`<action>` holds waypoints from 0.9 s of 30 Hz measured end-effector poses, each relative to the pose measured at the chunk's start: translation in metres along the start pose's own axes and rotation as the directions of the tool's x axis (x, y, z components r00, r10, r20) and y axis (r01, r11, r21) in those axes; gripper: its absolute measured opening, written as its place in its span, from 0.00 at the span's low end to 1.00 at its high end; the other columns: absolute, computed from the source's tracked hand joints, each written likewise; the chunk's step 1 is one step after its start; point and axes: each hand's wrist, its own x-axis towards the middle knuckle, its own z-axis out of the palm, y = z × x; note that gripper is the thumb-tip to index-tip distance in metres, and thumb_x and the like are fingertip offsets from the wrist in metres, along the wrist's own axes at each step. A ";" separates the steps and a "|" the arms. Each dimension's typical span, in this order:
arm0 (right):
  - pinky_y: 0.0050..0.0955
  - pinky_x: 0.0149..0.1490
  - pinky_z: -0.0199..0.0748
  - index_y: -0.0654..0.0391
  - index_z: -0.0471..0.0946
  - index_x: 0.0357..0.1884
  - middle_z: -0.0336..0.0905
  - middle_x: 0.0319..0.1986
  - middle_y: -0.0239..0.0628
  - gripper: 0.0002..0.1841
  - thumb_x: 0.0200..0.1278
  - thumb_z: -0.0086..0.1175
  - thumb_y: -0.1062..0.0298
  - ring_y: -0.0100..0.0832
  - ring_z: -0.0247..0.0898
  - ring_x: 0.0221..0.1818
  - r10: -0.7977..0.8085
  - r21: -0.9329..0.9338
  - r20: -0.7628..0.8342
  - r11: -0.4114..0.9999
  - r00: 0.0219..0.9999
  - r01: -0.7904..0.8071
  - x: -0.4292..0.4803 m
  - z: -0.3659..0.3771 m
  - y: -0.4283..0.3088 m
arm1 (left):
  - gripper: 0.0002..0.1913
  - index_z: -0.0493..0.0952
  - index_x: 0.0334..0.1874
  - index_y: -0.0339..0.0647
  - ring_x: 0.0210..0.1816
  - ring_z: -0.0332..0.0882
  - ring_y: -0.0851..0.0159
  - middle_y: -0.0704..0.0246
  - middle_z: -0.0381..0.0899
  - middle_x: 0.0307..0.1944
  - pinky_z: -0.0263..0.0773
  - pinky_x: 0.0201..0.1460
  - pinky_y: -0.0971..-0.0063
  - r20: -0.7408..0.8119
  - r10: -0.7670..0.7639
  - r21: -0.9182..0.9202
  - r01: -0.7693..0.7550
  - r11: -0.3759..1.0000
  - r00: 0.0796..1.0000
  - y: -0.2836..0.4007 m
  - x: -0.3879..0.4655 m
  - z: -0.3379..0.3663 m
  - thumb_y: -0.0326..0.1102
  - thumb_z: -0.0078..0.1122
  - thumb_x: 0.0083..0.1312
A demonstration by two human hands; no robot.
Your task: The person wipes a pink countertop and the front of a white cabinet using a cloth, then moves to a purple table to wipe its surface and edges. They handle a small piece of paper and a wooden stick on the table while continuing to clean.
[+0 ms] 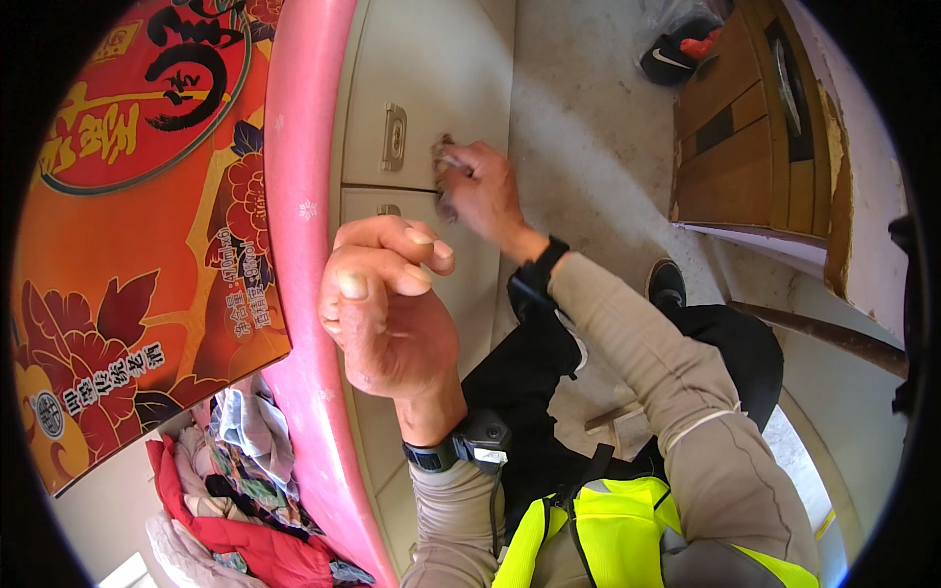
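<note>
My left hand (397, 301) is raised palm up, its fingers curled and apart, with nothing seen between them. It is over the edge of a pink covered surface (305, 147) and the front of a pale cabinet. Farther out, my right hand (481, 187) grips a brownish, blurred cloth-like thing (444, 176) against a pale cabinet door (434, 73). A recessed metal handle (395, 137) sits on that door, beside the right hand. A second handle (388, 210) shows partly behind my left fingers.
A large orange and red printed carton (154, 242) stands on the pink surface at the left. Piled clothes (250, 536) lie below it. A wooden cabinet (735, 140) is at the right, with a black cap-like item (665, 60) on the floor nearby.
</note>
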 end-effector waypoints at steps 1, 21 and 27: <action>0.36 0.44 0.80 0.60 0.87 0.50 0.85 0.39 0.48 0.13 0.66 0.58 0.73 0.43 0.84 0.37 -0.057 0.039 0.007 0.998 0.998 0.057 -0.011 0.001 -0.013 | 0.23 0.78 0.30 0.34 0.36 0.79 0.55 0.53 0.78 0.39 0.75 0.47 0.60 0.002 0.005 -0.014 -0.005 1.000 1.000 0.001 -0.002 0.001 0.45 0.48 0.80; 0.47 0.44 0.78 0.59 0.85 0.43 0.81 0.34 0.49 0.12 0.57 0.57 0.79 0.54 0.79 0.38 -0.308 0.036 -0.105 0.949 0.946 0.313 -0.028 0.012 0.001 | 0.22 0.76 0.31 0.38 0.38 0.76 0.56 0.56 0.77 0.40 0.73 0.43 0.64 0.045 0.008 0.048 -0.010 0.999 0.999 0.020 -0.039 -0.015 0.46 0.49 0.81; 0.48 0.45 0.79 0.60 0.85 0.41 0.82 0.34 0.50 0.10 0.57 0.57 0.77 0.56 0.79 0.38 -0.029 -0.116 -0.131 0.993 0.991 0.014 -0.018 0.003 0.032 | 0.21 0.76 0.30 0.38 0.38 0.75 0.56 0.57 0.77 0.40 0.73 0.44 0.63 0.097 -0.025 0.086 0.017 0.996 0.995 0.019 -0.037 -0.009 0.46 0.49 0.81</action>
